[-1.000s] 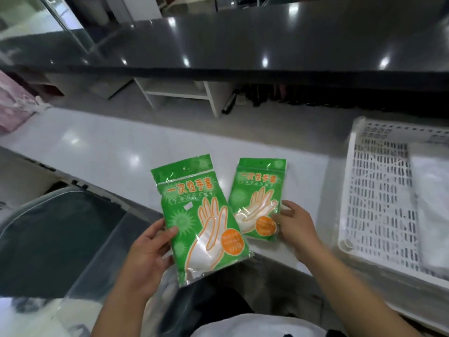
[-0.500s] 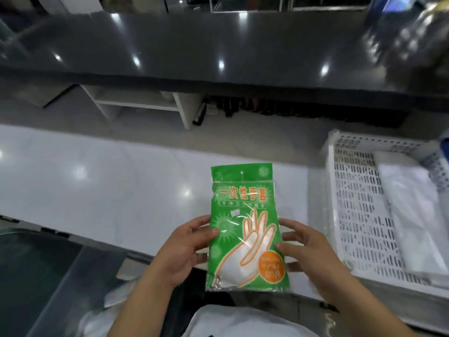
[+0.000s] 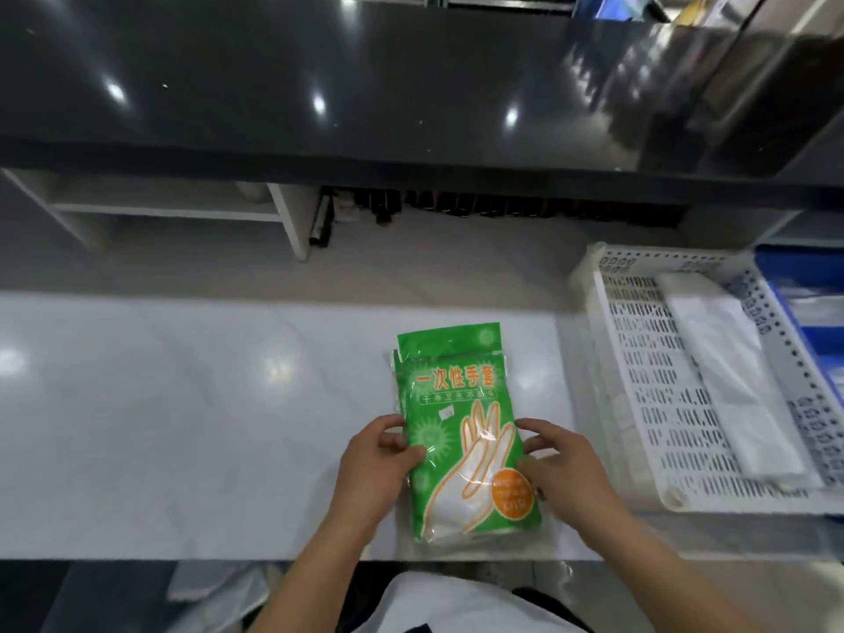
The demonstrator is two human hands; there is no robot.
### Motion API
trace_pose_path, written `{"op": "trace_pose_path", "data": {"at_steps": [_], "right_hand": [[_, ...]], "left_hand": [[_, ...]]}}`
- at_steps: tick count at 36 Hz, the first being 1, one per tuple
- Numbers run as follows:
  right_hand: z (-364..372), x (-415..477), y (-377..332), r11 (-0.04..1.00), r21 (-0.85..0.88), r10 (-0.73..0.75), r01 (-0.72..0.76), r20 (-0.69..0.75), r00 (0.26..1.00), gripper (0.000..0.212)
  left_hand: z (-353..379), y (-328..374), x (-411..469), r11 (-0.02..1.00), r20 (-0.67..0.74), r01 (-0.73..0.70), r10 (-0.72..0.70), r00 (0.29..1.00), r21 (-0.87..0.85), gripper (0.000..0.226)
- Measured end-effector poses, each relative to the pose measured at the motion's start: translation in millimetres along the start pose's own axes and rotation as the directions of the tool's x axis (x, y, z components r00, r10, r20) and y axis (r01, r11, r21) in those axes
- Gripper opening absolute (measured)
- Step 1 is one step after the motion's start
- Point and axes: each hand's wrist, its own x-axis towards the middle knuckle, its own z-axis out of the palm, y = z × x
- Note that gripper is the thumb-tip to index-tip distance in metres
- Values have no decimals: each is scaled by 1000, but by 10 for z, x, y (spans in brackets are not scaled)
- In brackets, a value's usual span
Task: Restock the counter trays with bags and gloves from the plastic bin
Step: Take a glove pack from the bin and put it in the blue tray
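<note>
Left hand point(image 3: 374, 468) gripping the left edge of the glove packs point(image 3: 461, 431), thumb on top. Two green packs stacked, lower one peeking out at the far end, lying flat on the white table point(image 3: 182, 427) near its front edge. Right hand point(image 3: 566, 472) pinching the packs' right edge. Right of the packs, close by, a white slotted tray point(image 3: 639, 367) holding folded clear bags point(image 3: 730, 367); beyond it a blue tray point(image 3: 804, 303).

1. White counter point(image 3: 182, 427): glossy, lamp glare on it.
2. Green glove packs point(image 3: 461, 431): stacked flat near front edge, one under the other.
3. White slotted tray point(image 3: 639, 404): right end, just beside packs.
4. Blue tray point(image 3: 804, 340): touching the white one's far side.
</note>
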Motion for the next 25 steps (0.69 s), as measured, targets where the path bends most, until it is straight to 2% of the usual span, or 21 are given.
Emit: {"op": "trace_pose_path", "data": {"at_steps": [4,7,10,12,15,19,25], "right_hand": [[19,-10,46,1000,0,17,-17,-4,1000,47],[22,13,69,1000,-16,10,-11,-49,999,41],[11,51,32,997,58,53,-50,-62,997,35],[3,71,-34,995,61,83,-79,-61,995,41],[29,104,-152,982,77,173,-173,5,985,50],[76,116,-257,956,87,277,-281,47,960,43],[-21,-32,-294,939,205,254,-275,124,959,38]], "left_hand": [[-51,-22,3,999,29,-24,23,999,31,36],[-79,-26,19,996,45,-48,44,998,80,46],[-99,-12,20,1000,81,-21,19,997,22,57],[-101,2,9,1000,110,3,-1,994,-15,60],[-89,-4,22,996,157,52,-41,987,-70,52],[-98,14,65,990,228,88,-62,972,-106,37],[-259,101,95,981,369,111,-44,928,-161,45]]}}
